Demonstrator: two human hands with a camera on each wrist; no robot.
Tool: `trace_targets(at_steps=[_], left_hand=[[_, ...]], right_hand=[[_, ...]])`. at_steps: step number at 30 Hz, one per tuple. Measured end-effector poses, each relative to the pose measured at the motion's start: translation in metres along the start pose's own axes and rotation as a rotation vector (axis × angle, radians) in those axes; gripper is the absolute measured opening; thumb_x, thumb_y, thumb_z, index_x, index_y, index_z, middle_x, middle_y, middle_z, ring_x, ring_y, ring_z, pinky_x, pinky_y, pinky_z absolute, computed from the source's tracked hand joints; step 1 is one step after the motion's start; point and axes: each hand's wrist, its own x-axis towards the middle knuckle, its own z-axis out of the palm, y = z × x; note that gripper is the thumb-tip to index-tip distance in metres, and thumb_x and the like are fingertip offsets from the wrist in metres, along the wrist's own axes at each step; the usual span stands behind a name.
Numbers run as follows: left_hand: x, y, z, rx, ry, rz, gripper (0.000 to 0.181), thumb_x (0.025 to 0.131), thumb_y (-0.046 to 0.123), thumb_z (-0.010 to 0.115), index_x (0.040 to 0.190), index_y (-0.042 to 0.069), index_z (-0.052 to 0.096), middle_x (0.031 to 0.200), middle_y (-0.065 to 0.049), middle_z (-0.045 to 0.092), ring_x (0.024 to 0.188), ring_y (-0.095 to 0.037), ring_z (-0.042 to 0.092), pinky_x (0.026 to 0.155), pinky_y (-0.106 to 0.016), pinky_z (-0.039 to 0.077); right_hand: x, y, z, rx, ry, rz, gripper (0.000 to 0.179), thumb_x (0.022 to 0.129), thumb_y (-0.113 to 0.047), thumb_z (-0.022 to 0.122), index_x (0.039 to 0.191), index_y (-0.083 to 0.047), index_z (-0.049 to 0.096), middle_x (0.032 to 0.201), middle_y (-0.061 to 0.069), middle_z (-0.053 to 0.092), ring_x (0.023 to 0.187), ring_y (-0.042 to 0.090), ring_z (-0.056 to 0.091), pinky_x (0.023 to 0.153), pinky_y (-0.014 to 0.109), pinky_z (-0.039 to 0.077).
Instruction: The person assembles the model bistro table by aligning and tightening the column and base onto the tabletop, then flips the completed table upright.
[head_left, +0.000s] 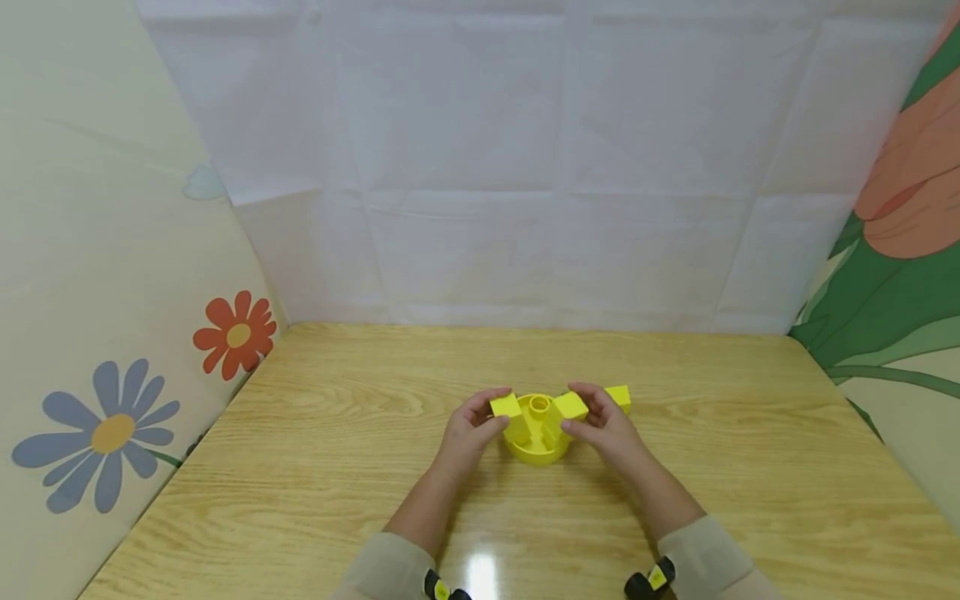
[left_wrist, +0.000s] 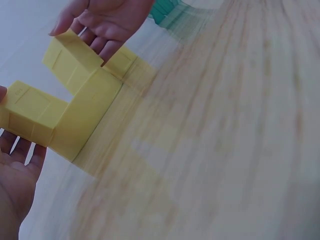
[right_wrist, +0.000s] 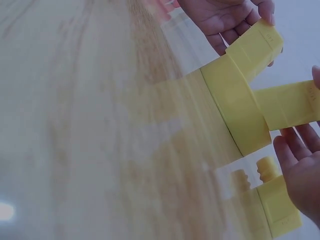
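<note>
A round yellow base (head_left: 537, 457) with a raised ring at its far side sits on the wooden table. Two yellow blocks stand up out of it, leaning apart. My left hand (head_left: 467, 433) pinches the left block (head_left: 506, 406) between thumb and fingers. On the other side, my right hand (head_left: 613, 432) grips the right block (head_left: 570, 406) the same way. The lower ends of both blocks meet the base in the left wrist view. Behind the right hand, another yellow block (right_wrist: 279, 206) lies on the table, with a ridged peg sticking out of one end.
The wood-grain table (head_left: 337, 467) runs back to a white cloth (head_left: 465, 167). Flower-patterned panels (head_left: 112, 433) stand along the left and right sides. Black wrist straps (head_left: 651, 578) sit over the sleeves.
</note>
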Motion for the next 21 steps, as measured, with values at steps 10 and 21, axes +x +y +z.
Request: trace_targets(at_steps=[10,21], left_hand=[[0.0,0.001,0.001,-0.015,0.003,0.0,0.041,0.086,-0.002,0.061,0.127,-0.002,0.06,0.13,-0.02,0.06,0.101,-0.009,0.059,0.084,-0.016,0.051],[0.0,0.001,0.0,-0.014,-0.008,0.007,0.04,0.087,-0.002,0.06,0.127,-0.003,0.06,0.13,-0.02,0.06,0.102,-0.01,0.058,0.083,-0.015,0.051]], right_hand=[[-0.009,0.0,-0.005,0.064,0.015,-0.075,0.046,0.094,0.002,0.055,0.137,0.009,0.041,0.128,0.024,0.055,0.102,0.001,0.056,0.089,0.014,0.048],[-0.013,0.004,-0.009,-0.04,-0.013,-0.045,0.047,0.093,-0.005,0.064,0.137,0.004,0.05,0.13,0.026,0.056,0.104,0.012,0.058,0.087,0.017,0.051]])
